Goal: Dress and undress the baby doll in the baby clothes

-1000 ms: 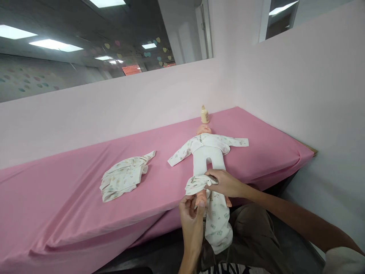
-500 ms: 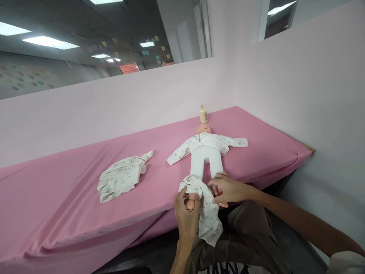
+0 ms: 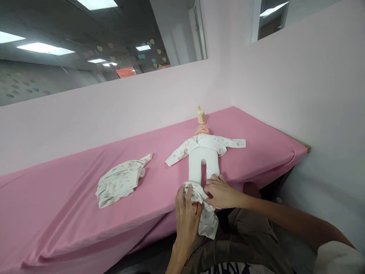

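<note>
A baby doll (image 3: 203, 152) lies on its back on the pink table (image 3: 71, 213), head toward the wall, in a printed white top and white leggings. Bunched printed trousers (image 3: 204, 213) sit at its feet by the table's front edge, the loose end hanging over. My left hand (image 3: 186, 213) is wrapped around the bunched fabric and the doll's left foot, which is hidden. My right hand (image 3: 221, 192) pinches the same fabric at the doll's other foot.
A crumpled printed garment (image 3: 121, 182) lies on the table to the left of the doll. A small baby bottle (image 3: 201, 115) stands behind the doll's head against the pink wall. A wall closes the table's right end.
Both hands moved up toward the doll's legs, pulling the bunched trousers further over its feet. The bare foot seen earlier is now covered, and less fabric hangs below the edge.
</note>
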Demonstrator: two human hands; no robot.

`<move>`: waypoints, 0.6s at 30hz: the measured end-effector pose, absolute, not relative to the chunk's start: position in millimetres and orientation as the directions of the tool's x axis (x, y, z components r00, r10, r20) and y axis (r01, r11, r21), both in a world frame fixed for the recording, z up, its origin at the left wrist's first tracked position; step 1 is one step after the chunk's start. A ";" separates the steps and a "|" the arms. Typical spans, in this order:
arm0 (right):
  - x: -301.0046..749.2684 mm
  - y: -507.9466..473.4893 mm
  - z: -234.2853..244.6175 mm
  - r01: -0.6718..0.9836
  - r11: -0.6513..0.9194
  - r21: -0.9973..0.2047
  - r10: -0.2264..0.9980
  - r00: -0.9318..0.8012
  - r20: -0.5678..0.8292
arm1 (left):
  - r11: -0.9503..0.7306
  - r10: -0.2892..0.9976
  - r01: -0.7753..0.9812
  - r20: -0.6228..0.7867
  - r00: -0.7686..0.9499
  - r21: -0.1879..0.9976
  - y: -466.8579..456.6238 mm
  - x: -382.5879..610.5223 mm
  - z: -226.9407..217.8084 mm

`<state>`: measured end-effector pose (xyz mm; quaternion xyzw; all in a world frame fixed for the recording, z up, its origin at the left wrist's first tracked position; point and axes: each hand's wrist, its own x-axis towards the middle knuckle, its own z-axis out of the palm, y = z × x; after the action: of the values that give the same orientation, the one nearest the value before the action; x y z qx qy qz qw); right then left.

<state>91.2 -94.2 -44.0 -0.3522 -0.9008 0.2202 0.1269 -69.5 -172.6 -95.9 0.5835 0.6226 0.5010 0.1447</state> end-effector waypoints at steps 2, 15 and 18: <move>91.3 -93.2 -42.3 0.542 0.621 -0.566 0.703 -0.705 0.097 | -0.142 0.899 0.543 0.337 -0.278 0.827 -172.1 -73.9 -96.4; 92.6 -49.4 7.6 -0.092 -0.080 -0.993 0.801 -0.598 -0.009 | -0.209 0.892 0.783 0.442 -0.093 0.586 -155.3 -86.5 -83.4; 101.1 -46.1 13.0 -0.020 0.024 -1.000 0.743 -0.668 0.031 | -0.221 0.900 0.787 0.432 -0.064 0.576 -156.7 -89.7 -79.3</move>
<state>101.1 -46.1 13.0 -0.2778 -0.6505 0.6411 0.2979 -89.7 -156.7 -79.3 0.6802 0.6198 0.3845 0.0734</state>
